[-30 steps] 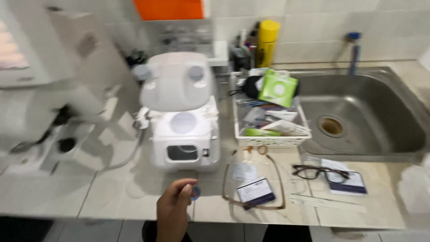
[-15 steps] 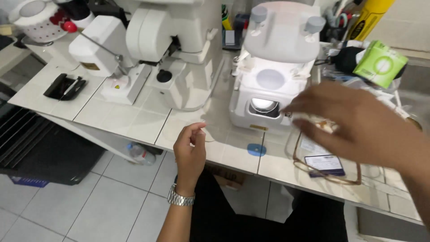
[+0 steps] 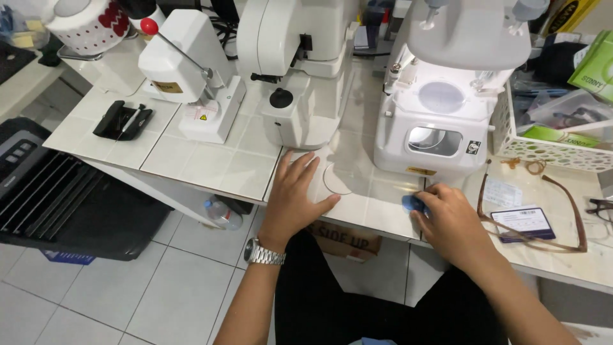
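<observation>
A clear round glass lens (image 3: 340, 179) lies on the glossy tiled surface (image 3: 211, 167), just right of the left hand (image 3: 295, 198), flat with fingers spread. The right hand (image 3: 451, 220) curls, its grip pinching a small blue rounded pad (image 3: 410, 204).

white tiled tabletop (image 3: 249, 169) is pretty packed. sitting right on it: a white lever machine with a red knob (image 3: 191, 70), a bigger white optical machine (image 3: 300, 57), a white boxy machine with a round window (image 3: 440, 128), a black flat tool case (image 3: 122, 119), a clear round lens (image 3: 341, 179), a small blue round pad (image 3: 412, 203), brown-framed glasses (image 3: 543, 204) around a dark card (image 3: 522, 223), and a white perforated plastic basket (image 3: 555, 153). both hands rest on it too.
</observation>
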